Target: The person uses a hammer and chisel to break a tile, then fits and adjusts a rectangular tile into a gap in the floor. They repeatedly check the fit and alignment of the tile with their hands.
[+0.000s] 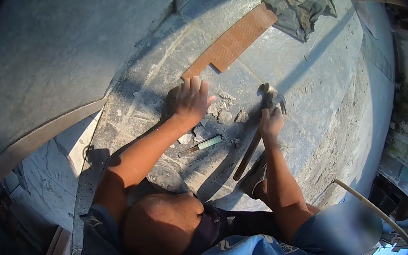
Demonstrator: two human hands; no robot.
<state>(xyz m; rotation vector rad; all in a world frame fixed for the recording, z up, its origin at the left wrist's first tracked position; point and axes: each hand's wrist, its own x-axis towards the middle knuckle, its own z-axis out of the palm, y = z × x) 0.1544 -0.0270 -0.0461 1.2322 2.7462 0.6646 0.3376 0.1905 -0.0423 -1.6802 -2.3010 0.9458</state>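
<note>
My left hand (192,100) reaches forward to the near, notched end of a long brown tile strip (243,36), its fingers stretched out and the tips at the strip's edge. Whether they press on it, I cannot tell. My right hand (271,123) is closed round the handle of a claw hammer (248,153), close below its metal head, and the handle slants down toward my foot. Between my hands lie broken grey rubble chunks (225,115). Nearer to me, a chisel (208,144) with a pale green handle rests on the dusty floor.
A crumpled dark plastic sheet (302,11) lies at the strip's far end. A grey wall (62,48) rises on the left above a wooden edge (42,134). Loose dirt (335,137) is spread over the floor on the right. My shoes (165,175) are close to the chisel.
</note>
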